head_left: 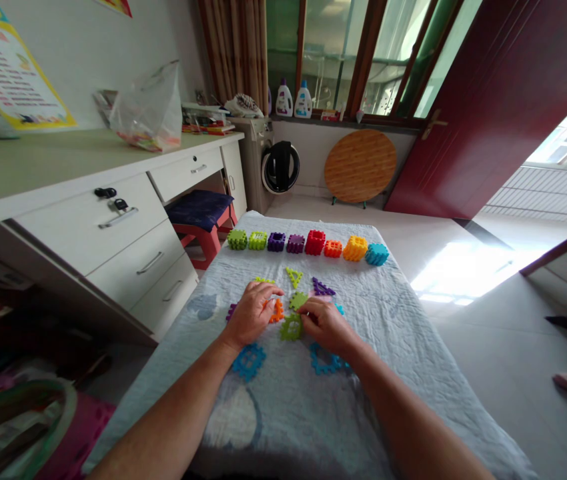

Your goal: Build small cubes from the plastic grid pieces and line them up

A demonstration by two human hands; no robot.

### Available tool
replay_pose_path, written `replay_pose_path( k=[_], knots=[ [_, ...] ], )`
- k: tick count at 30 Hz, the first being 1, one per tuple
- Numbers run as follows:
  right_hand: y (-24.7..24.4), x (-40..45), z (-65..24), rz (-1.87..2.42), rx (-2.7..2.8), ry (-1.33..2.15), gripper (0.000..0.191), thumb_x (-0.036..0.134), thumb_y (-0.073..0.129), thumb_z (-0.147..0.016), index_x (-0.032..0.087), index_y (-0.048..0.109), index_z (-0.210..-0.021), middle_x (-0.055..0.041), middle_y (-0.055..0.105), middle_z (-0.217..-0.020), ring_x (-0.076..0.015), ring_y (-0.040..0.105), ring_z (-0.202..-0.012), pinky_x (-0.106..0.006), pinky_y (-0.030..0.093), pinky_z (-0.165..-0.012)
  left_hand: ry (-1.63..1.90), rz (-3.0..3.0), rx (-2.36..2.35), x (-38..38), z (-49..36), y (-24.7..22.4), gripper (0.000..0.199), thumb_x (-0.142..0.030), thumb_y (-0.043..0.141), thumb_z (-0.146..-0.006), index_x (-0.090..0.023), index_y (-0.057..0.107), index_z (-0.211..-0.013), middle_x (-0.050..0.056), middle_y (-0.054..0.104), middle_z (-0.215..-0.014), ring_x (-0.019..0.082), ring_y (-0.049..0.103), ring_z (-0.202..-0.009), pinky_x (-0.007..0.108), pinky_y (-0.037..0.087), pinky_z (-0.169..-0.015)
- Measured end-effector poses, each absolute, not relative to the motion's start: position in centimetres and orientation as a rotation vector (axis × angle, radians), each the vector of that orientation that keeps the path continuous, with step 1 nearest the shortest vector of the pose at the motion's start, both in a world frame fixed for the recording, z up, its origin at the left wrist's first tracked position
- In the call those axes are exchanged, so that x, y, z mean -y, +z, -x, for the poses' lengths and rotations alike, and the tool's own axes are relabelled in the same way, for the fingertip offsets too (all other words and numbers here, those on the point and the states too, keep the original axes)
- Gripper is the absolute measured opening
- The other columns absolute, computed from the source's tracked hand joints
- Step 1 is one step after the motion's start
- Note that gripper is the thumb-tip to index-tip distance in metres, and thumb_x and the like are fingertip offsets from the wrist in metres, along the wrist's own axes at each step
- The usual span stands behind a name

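Observation:
My left hand [253, 312] reaches over the middle of the cloth, index finger stretched out and thumb apart from it. Beside its thumb is an orange notched puzzle piece [277, 311], partly hidden by the hand. My right hand [329, 324] has its fingertips pinched at the edge of a solid green notched piece [297, 300]. Just below lies a green window-patterned piece [291, 327]. A yellow-green triangle [293, 277] and a purple triangle [322, 287] lie beyond the hands. Nearer me are a blue window-patterned piece [249, 361] and a blue frame piece [324, 359].
A row of several coloured assembled cubes, including a red one [315, 243], stands along the far part of the cloth-covered table [283, 413]. A white desk [128, 207] and a stool [201, 212] stand at left. A washing machine [258, 160] is behind.

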State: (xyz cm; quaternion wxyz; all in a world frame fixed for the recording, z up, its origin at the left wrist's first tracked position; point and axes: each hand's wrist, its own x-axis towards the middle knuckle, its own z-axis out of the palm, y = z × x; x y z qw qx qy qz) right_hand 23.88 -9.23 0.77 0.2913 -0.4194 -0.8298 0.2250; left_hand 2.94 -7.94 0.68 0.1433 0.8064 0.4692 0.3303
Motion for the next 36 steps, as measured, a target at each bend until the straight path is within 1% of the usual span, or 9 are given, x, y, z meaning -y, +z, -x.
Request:
replay_pose_path(
  k=[5,8,12,14,18,23,27,31,36],
  knots=[
    [0.5,8.8,-24.0,1.247,2.206,0.309,0.02,0.017,0.055,-0.083,0.018,0.062,-0.102,-0.0079,0.061,-0.098,-0.0207,0.053,-0.093,-0.035,0.041,-0.086,0.95,-2.306,-1.308,8.2,-3.3,1.1,0.024,-0.017,0.045,-0.086,-0.022,0.063,-0.101,0.004,0.065,-0.104,0.02,0.052,-0.104,0.039,0.037,-0.098],
    [0.4,8.4,-24.1,1.34,2.241,0.224,0.023,0.023,0.06,-0.082,0.018,0.062,-0.105,-0.0087,0.061,-0.103,-0.0237,0.051,-0.098,-0.037,0.039,-0.088,0.868,-2.344,-1.249,8.5,-3.6,1.3,0.025,-0.031,0.057,-0.084,-0.022,0.063,-0.107,0.005,0.063,-0.109,0.022,0.051,-0.107,0.04,0.036,-0.099],
    [0.0,7.9,-24.0,1.443,2.257,0.221,0.028,0.032,0.064,-0.081,0.019,0.061,-0.106,-0.0084,0.062,-0.101,-0.0246,0.05,-0.098,-0.036,0.037,-0.087,0.664,-2.447,-1.142,8.8,-3.8,1.0,0.07,-0.055,0.075,-0.061,-0.021,0.058,-0.119,0.008,0.056,-0.123,0.028,0.044,-0.115,0.043,0.033,-0.102],
    [-0.3,7.7,-24.1,1.459,2.269,0.245,0.023,0.028,0.062,-0.082,0.02,0.061,-0.104,-0.0077,0.063,-0.098,-0.0232,0.05,-0.096,-0.035,0.036,-0.085,0.583,-2.478,-1.11,9.0,-3.9,0.9,0.08,-0.06,0.077,-0.054,-0.022,0.057,-0.122,0.009,0.055,-0.123,0.03,0.044,-0.115,0.045,0.032,-0.103],
    [-0.4,7.7,-24.4,1.438,2.308,0.272,0.021,0.018,0.061,-0.08,0.02,0.063,-0.101,-0.0058,0.063,-0.098,-0.0215,0.051,-0.095,-0.033,0.035,-0.085,0.548,-2.481,-1.104,9.0,-4.0,0.8,0.069,-0.053,0.076,-0.06,-0.022,0.059,-0.119,0.008,0.058,-0.116,0.028,0.048,-0.109,0.042,0.035,-0.098],
    [-0.1,8.0,-24.4,1.42,2.33,0.263,0.028,0.026,0.067,-0.076,0.021,0.063,-0.103,-0.0059,0.062,-0.102,-0.0232,0.049,-0.098,-0.034,0.034,-0.085,0.568,-2.483,-1.107,9.1,-4.0,1.1,0.056,-0.043,0.075,-0.065,-0.021,0.06,-0.114,0.007,0.061,-0.107,0.026,0.052,-0.102,0.04,0.039,-0.093],
    [-0.4,7.9,-24.4,1.439,2.311,0.277,0.033,0.024,0.067,-0.074,0.021,0.061,-0.107,-0.0064,0.062,-0.101,-0.0237,0.049,-0.097,-0.035,0.035,-0.084,0.612,-2.5,-1.116,9.0,-3.8,1.2,0.045,-0.034,0.07,-0.07,-0.021,0.06,-0.112,0.005,0.063,-0.102,0.024,0.053,-0.098,0.039,0.037,-0.095],
    [-0.7,7.7,-24.7,1.43,2.242,0.278,0.043,0.017,0.063,-0.07,0.02,0.057,-0.113,-0.008,0.061,-0.104,-0.0246,0.049,-0.098,-0.037,0.036,-0.087,0.574,-2.513,-1.11,9.0,-3.6,1.2,0.053,-0.042,0.072,-0.066,-0.021,0.06,-0.114,0.006,0.063,-0.104,0.025,0.053,-0.1,0.041,0.036,-0.096],
    [-0.2,7.7,-25.5,1.343,2.095,0.287,0.046,0.012,0.057,-0.069,0.019,0.055,-0.114,-0.0091,0.059,-0.104,-0.024,0.051,-0.098,-0.04,0.039,-0.09,0.491,-2.514,-1.077,9.1,-3.8,1.4,0.065,-0.051,0.073,-0.064,-0.02,0.057,-0.119,0.007,0.061,-0.106,0.027,0.051,-0.101,0.044,0.036,-0.095]
  ],
)
